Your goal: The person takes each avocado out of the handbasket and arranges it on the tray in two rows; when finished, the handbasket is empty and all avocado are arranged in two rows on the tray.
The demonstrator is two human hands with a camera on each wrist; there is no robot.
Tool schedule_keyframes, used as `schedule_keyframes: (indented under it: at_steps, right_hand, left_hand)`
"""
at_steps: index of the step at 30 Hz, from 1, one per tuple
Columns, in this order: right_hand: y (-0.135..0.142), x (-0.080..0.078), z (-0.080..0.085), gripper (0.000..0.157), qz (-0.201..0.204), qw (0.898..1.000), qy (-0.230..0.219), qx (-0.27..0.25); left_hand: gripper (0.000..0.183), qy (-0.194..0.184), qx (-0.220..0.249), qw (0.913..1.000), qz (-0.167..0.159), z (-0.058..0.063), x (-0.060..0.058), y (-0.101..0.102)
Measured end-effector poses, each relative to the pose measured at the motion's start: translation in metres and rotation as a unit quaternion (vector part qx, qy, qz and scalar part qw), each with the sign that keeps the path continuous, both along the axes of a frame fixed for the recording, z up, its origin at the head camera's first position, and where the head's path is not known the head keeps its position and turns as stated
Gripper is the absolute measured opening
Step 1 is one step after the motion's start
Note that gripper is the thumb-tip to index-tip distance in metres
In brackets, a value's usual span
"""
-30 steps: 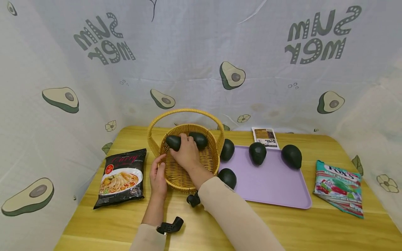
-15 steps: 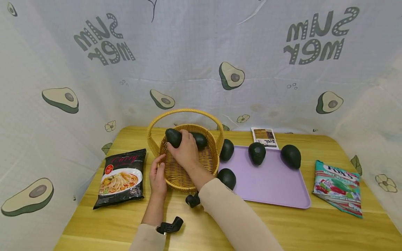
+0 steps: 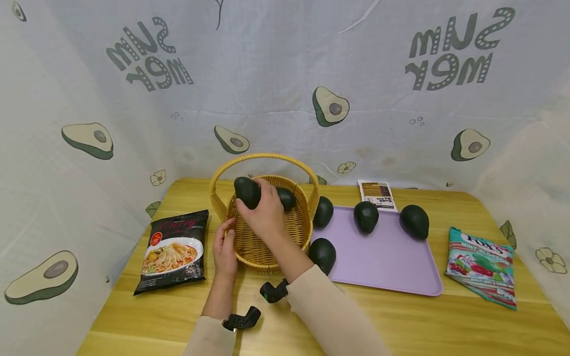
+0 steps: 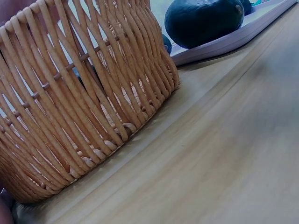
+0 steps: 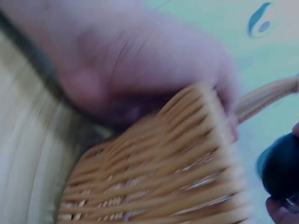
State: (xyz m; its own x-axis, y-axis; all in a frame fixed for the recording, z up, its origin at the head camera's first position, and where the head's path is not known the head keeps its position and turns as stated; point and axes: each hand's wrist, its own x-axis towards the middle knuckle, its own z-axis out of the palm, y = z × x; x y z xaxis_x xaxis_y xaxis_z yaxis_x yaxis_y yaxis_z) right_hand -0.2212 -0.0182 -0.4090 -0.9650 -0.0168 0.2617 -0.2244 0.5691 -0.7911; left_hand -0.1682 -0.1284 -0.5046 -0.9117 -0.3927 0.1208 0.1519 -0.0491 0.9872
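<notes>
My right hand [image 3: 267, 212] holds a dark green avocado [image 3: 247, 192] above the yellow wicker basket [image 3: 256, 254], under its arched handle. The held avocado [image 5: 280, 168] also shows at the right edge of the right wrist view. A second avocado [image 3: 286, 199] lies inside the basket, partly covered by my right hand. At the basket's left side, my left hand [image 3: 225, 252] grips the rim. The right wrist view shows that left hand [image 5: 154, 60] bent over the woven edge. Basket weave [image 4: 88, 93] fills much of the left wrist view.
To the right of the basket lies a lilac tray [image 3: 378, 262], with several avocados on and beside it. A black curry noodle packet [image 3: 173, 252] is at left, a Fox's candy bag [image 3: 481, 267] at far right. A small white-brown packet [image 3: 376, 194] lies behind the tray.
My right hand has lifted the avocado from inside the basket up to about rim height. My left hand has stayed at the basket's left side.
</notes>
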Motion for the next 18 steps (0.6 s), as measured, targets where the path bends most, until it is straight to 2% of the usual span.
schedule_keyframes:
  at_steps: [9, 18]
  right_hand:
    - [0.02, 0.033, 0.021, 0.067, 0.005, 0.999, 0.007, -0.045]
    - [0.049, 0.058, 0.031, 0.066, 0.025, 0.999, -0.001, -0.048]
  left_hand:
    - [0.036, 0.006, 0.001, 1.0, -0.003, 0.002, 0.0, 0.001]
    - [0.035, 0.001, -0.003, 1.0, -0.001, 0.0, 0.0, 0.0]
